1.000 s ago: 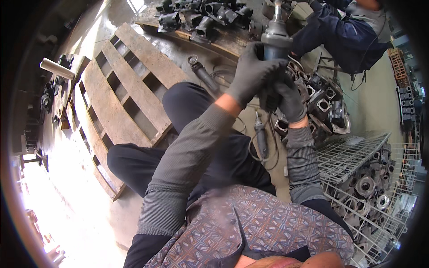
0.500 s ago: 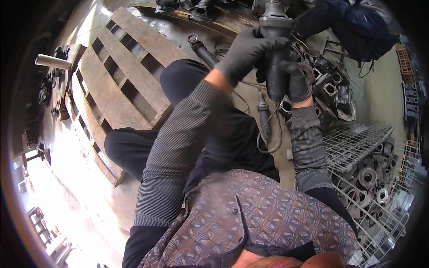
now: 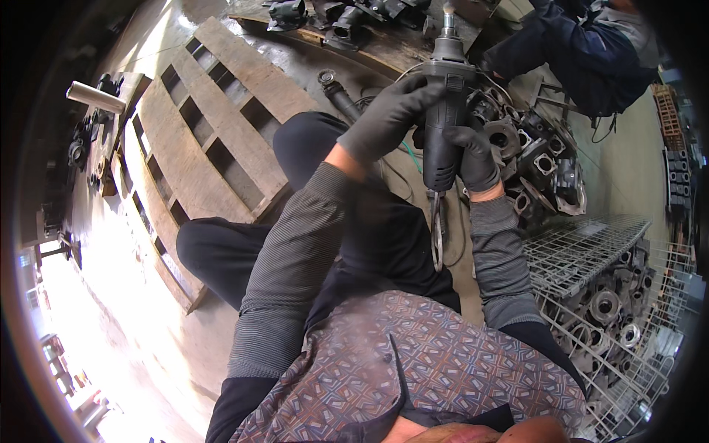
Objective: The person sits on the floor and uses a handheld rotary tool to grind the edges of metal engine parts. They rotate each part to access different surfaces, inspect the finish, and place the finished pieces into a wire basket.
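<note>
A dark grey straight grinder (image 3: 445, 122) is held upright in the view in front of me, its metal collet and tip at the far end. My gloved left hand (image 3: 391, 122) is closed at its upper body, with the fingertips partly behind the tool. Lower down, my gloved right hand (image 3: 475, 159) wraps the grinder's right side. The power cord (image 3: 437, 240) hangs from its near end in a narrow loop. An angle grinder (image 3: 338, 94) lies on the floor to the left of the tool, beside coiled cable.
A wooden pallet (image 3: 214, 125) lies at left. Metal castings (image 3: 543, 148) are heaped to the right, and a wire basket (image 3: 591, 244) of castings stands nearer. Another person (image 3: 583, 55) sits at far right. More castings rest on a far pallet (image 3: 325, 46).
The grinder has come nearer and turned, so its tip and cord end now show. My right hand has moved nearer with it. The second grinder seen on the floor is no longer visible.
</note>
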